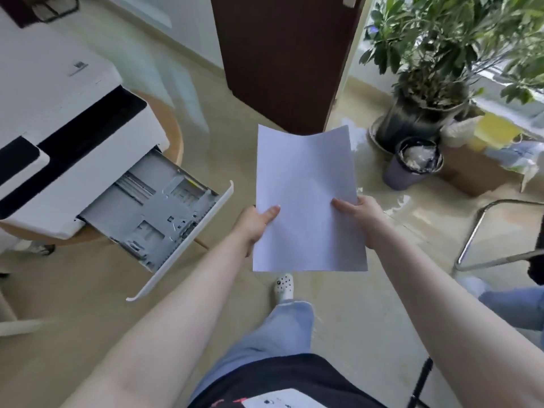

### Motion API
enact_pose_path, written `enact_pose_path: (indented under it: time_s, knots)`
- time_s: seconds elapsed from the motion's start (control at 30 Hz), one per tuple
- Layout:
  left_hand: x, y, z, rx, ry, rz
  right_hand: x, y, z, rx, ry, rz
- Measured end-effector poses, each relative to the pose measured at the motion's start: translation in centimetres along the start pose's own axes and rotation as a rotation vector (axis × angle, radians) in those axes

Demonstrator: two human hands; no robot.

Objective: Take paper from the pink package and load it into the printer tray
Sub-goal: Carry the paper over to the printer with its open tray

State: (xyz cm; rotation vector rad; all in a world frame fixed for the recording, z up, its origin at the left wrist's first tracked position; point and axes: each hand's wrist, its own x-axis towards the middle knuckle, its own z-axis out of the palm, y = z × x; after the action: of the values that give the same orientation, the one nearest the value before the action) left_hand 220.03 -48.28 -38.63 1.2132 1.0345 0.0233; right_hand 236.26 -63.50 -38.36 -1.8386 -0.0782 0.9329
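paper [306, 195] pinched between left hand [255, 225] and right hand [360, 214].

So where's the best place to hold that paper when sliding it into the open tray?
By its near end, one hand on each long edge, as the left hand and right hand do now. The paper is thin and its free far edge already curls, so a two-sided grip probably keeps it flat. The tray lies open to the left, so that far edge can lead in.
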Motion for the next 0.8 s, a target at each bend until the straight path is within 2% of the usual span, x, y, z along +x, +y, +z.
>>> enact_pose_path:
  time_s: [0.23, 0.33, 0.5, 0.8]
  knots:
    - [6.8, 6.5, 0.1, -0.028, 0.135, 0.012, 10.1, -7.7, 0.7, -0.100, -0.090, -0.028]
    - [8.6, 7.6, -1.0, -0.093, 0.218, 0.016, 13.1, -10.4, 2.1, -0.130, -0.185, -0.013]
    - [10.0, 8.3, -2.8, -0.271, 0.320, 0.003, 17.6, -14.0, 6.2, -0.218, -0.397, -0.011]
    - [8.4, 5.2, -4.6, -0.550, 0.696, -0.088, 21.0, -16.0, 15.5, -0.547, -0.751, -0.070]
